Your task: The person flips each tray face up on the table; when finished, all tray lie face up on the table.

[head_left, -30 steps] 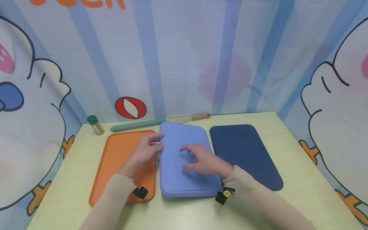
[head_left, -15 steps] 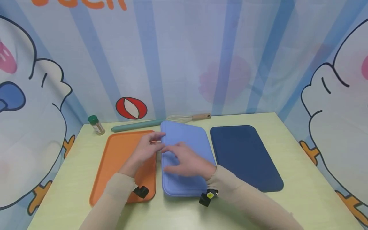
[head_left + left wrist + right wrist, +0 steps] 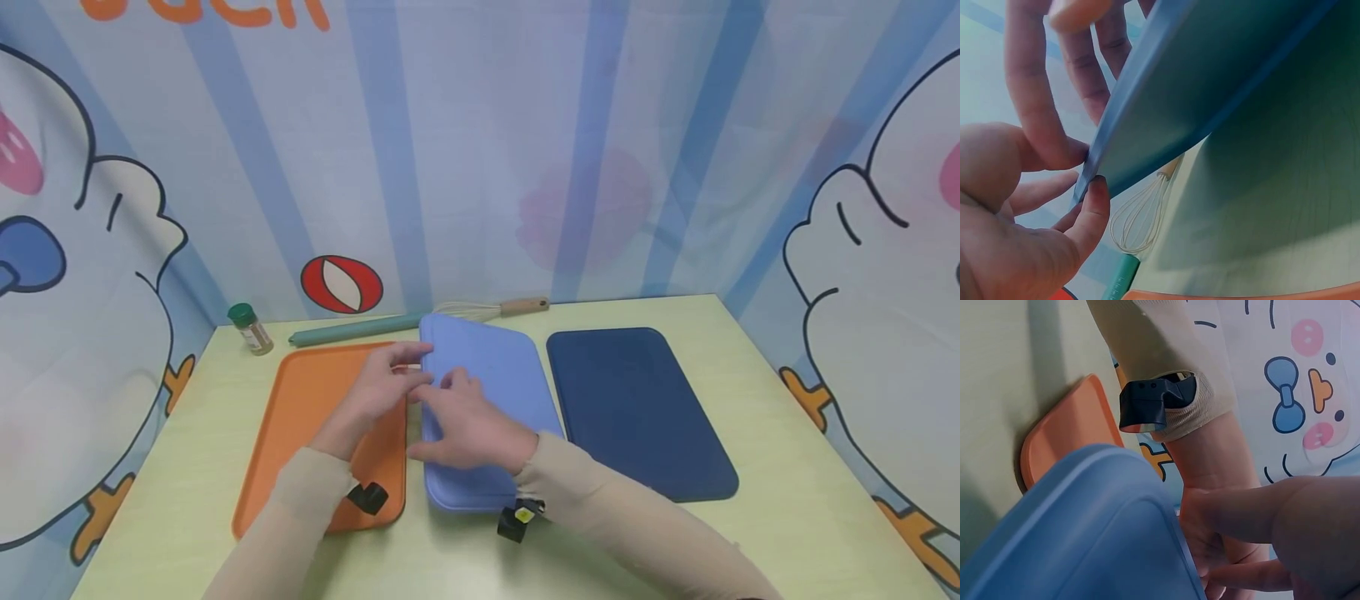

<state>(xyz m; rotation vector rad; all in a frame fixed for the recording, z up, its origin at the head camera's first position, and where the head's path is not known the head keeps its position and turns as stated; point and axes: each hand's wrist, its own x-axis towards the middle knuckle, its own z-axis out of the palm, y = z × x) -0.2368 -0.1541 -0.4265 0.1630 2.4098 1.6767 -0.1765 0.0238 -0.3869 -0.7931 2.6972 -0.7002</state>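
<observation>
A periwinkle blue tray point(image 3: 498, 350) is tilted in the middle of the table, its left edge raised. My left hand point(image 3: 381, 383) pinches that edge between thumb and fingers; in the left wrist view the thumb point(image 3: 1092, 206) lies against the tray's underside. My right hand point(image 3: 474, 427) reaches across the tray's face, fingers loosely spread and fingertips right at the raised edge, close to the left hand. From the right wrist, the tray's rim point(image 3: 1100, 456) shows close up, with the left hand behind it.
An orange tray point(image 3: 300, 425) lies at left, partly under the left forearm, and a navy tray point(image 3: 637, 408) at right. Along the back lie a green rod point(image 3: 352, 331) and a whisk point(image 3: 521, 306). A green-capped spice jar point(image 3: 251, 329) stands back left.
My right hand has moved left across the blue tray to its raised edge, next to the left hand. The left hand keeps its pinch nearly in place.
</observation>
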